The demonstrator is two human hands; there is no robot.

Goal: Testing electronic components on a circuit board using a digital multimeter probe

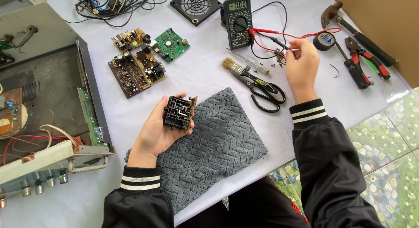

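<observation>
Left hand [152,132] grip clamps one black module [178,113]; right hand [301,64] pinches one probe [281,44].

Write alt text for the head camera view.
A person's left hand holds a small black circuit module over a grey towel, while the right hand picks up a multimeter probe. Circuit boards, a multimeter, scissors and pliers lie around.

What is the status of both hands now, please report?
Left hand grips small black circuit module above grey cloth. Right hand pinches small piece near multimeter probes. Scissors and brush lie between hands.
</observation>
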